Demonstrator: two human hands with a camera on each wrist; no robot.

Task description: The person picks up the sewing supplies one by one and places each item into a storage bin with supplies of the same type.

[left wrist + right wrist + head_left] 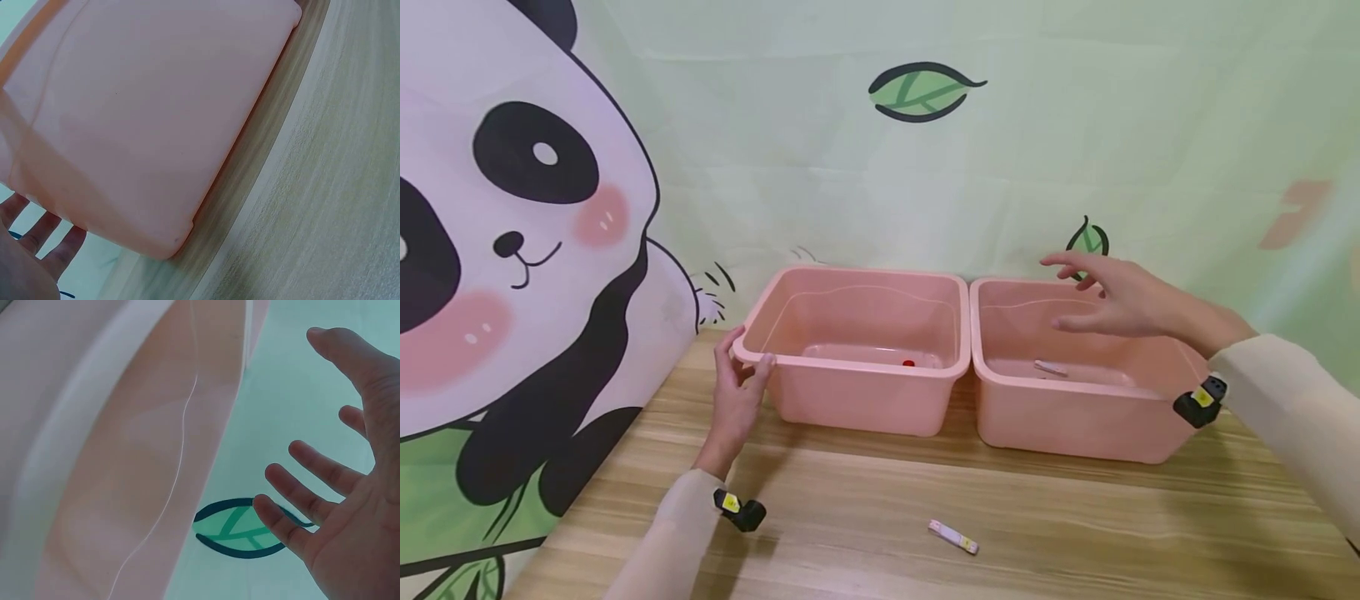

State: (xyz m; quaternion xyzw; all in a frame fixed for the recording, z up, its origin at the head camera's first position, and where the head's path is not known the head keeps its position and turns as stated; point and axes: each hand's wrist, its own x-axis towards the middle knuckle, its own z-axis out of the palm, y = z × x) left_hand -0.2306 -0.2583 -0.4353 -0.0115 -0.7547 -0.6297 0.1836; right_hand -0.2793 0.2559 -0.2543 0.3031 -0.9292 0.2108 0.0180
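Left bin [857,400], by the tabletop's [850,492] back edge: left hand [735,408] grips its near corner (steadying, I'd say); right hand [1123,296], fingers wide, empty, must curl for any grasp.

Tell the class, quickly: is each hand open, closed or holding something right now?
Left hand: holding the left pink bin by its near left corner.
Right hand: open, holding nothing.

yellow labels [731,502] on 2 black wrist cameras [747,516], marks too small to read, no other text legible
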